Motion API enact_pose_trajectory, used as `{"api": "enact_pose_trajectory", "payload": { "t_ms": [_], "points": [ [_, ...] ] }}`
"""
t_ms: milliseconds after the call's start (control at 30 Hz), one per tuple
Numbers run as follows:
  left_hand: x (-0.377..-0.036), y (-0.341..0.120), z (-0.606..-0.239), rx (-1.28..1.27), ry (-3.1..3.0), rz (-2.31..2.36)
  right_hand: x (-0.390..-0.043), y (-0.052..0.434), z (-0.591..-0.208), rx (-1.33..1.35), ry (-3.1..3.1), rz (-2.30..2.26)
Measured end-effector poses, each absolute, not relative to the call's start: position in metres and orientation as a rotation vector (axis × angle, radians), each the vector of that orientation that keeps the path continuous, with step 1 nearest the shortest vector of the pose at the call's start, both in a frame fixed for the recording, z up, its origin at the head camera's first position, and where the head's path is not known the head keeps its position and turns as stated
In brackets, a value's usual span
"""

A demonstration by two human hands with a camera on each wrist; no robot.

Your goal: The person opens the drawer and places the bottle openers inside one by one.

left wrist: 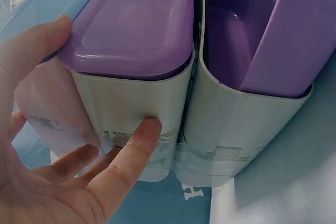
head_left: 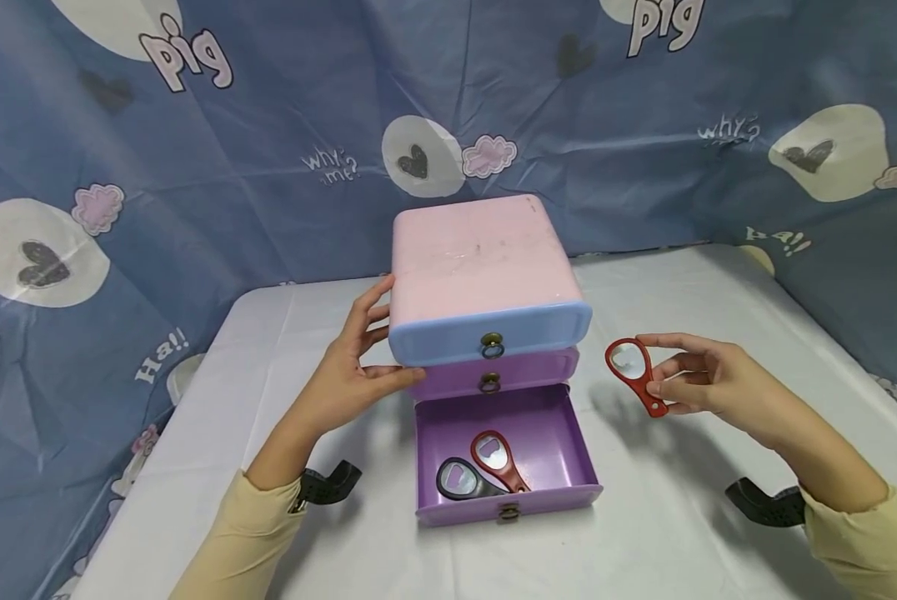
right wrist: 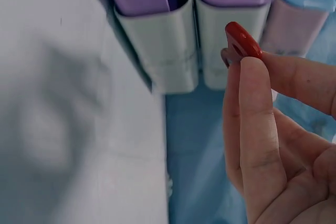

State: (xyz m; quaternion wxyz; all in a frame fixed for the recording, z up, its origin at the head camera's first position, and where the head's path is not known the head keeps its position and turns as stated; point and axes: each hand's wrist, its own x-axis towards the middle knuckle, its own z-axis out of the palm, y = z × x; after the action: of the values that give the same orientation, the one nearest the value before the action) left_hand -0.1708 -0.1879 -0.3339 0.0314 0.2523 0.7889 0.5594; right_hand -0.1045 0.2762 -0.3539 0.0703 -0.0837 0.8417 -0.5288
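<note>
A three-tier drawer cabinet (head_left: 486, 258) stands on the table, its bottom purple drawer (head_left: 553, 442) pulled out. Inside that drawer lie a black-handled bottle opener (head_left: 486, 486) and a red bottle opener (head_left: 510, 475). My left hand (head_left: 351, 367) rests against the cabinet's left side, fingers extended. In the left wrist view its thumb (left wrist: 59, 31) touches the drawer fronts' edge and a fingertip (left wrist: 152, 125) the pale side wall. To the cabinet's right, above the table, my right hand (head_left: 707, 379) pinches another red bottle opener (head_left: 649, 396) between thumb and fingers.
Above the open drawer, the blue top drawer (head_left: 448, 342) and purple middle drawer (head_left: 531, 372) are closed, each with a ring pull. White cloth (head_left: 328, 533) covers the table. A patterned blue curtain (head_left: 268, 192) hangs close behind the cabinet.
</note>
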Motion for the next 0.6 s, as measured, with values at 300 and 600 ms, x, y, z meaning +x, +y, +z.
{"api": "enact_pose_trajectory", "payload": {
  "t_ms": [300, 600],
  "points": [
    [-0.170, -0.187, -0.335, 0.773, 2.429, 1.726, -0.092, 0.258, -0.353, -0.405, 2.451, -1.543],
    [-0.171, -0.187, -0.333, 0.772, 2.428, 1.728, -0.095, 0.241, -0.348, -0.490, 2.408, -1.478]
  ]
}}
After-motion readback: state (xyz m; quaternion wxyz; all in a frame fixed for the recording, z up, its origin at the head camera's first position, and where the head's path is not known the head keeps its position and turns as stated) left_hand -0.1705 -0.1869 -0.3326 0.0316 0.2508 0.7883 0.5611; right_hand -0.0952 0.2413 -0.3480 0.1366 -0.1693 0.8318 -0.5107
